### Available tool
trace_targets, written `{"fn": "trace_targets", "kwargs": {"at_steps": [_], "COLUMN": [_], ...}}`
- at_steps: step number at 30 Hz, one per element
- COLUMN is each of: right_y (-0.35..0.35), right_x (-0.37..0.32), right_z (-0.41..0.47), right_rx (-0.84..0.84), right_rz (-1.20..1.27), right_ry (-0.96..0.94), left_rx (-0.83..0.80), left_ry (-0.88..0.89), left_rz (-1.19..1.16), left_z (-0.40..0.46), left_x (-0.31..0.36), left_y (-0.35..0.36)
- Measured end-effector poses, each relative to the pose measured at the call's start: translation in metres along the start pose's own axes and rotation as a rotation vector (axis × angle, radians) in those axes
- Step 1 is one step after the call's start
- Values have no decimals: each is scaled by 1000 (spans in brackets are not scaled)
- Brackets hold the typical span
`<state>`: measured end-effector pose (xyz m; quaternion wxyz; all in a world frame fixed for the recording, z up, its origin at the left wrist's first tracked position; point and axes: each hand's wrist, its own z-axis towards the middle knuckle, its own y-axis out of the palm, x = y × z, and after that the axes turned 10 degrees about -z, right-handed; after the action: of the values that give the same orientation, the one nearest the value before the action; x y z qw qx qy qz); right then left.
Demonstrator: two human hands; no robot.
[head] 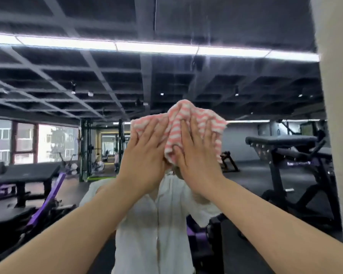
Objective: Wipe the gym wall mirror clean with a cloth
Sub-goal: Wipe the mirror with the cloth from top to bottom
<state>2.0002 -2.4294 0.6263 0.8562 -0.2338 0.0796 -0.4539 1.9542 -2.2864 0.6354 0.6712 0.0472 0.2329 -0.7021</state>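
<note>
cloth point(188, 123) flat against mirror point(246, 80)

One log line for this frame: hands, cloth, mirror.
left hand: flat on cloth | right hand: flat on cloth | cloth: pressed on mirror

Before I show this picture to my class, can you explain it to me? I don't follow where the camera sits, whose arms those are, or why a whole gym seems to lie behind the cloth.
There is no machine here. The camera is worn on a person's head, so the two arms reaching forward are that person's own. The left hand and the right hand both press flat, fingers straight, on a pink and white striped cloth. The cloth lies against a wall mirror. That is why you see a gym: the benches, ceiling lights and windows are reflections. The white shirt below the hands is the person's own reflection. Faint streaks show on the glass above the cloth.
</note>
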Motion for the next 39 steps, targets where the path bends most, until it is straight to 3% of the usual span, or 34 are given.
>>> {"fn": "trace_targets", "kwargs": {"at_steps": [6,12,17,22,27,30,36,39], "right_y": [-29,-66,-86,-84,-88,-87,-84,-80], "right_x": [19,39,66,96,87,63,-12,-12], "right_z": [55,95,123,135,139,152,166,169], "right_rx": [51,61,84,154,92,111,152,206], "right_rz": [-64,-194,-208,-210,-106,-92,-75,-160], "right_ry": [-28,-49,-55,172,378,319,4,-90], "left_rx": [-75,-235,-208,-188,-146,-147,-46,-35], "left_ry": [31,-75,-92,-90,-15,-22,-136,-177], "left_rz": [113,202,132,117,148,182,260,243], "left_z": [64,117,157,194,200,194,163,158], "left_x": [-16,-15,-12,9,13,-10,-80,-87], "left_y": [-19,-31,-34,-16,-11,-28,-63,-66]}}
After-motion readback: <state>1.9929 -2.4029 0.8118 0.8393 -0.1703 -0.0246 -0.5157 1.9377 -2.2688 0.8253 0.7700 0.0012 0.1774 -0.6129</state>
